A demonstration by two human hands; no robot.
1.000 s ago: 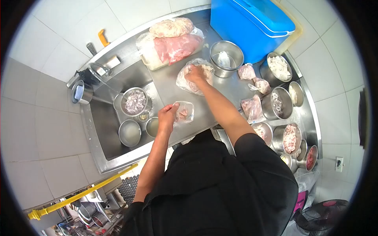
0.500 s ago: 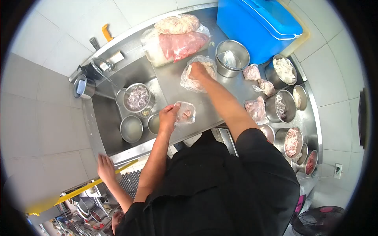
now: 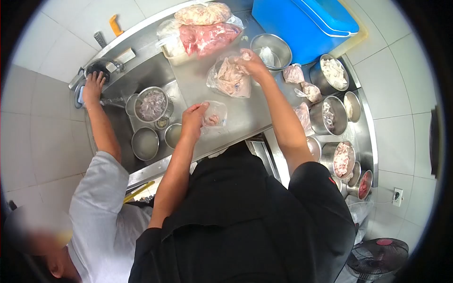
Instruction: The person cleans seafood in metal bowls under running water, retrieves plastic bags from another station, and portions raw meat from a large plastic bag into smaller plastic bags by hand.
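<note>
My left hand [image 3: 192, 121] pinches the rim of a small clear plastic bag [image 3: 220, 109], held over the steel counter. A few pieces of pink raw meat [image 3: 213, 119] lie in that bag. Beyond it, a larger clear bag [image 3: 243, 89] stands open, holding pale raw meat [image 3: 230, 73]. My right hand [image 3: 255, 65] is at this bag's upper right edge, fingers closed on what looks like a pale pink piece of raw meat [image 3: 245, 55].
A steel bowl [image 3: 278, 45] and a blue cooler [image 3: 302, 28] stand behind. Several steel pots of cut food, including one pot [image 3: 343, 160], line the right. On the left, a co-worker's hand [image 3: 94, 87] is at the running faucet, above a sink [image 3: 123, 137] with a colander [image 3: 152, 104].
My right hand has lifted out of the larger bag to its upper right edge. A co-worker has moved in on the left and reached to the faucet; water now runs.
</note>
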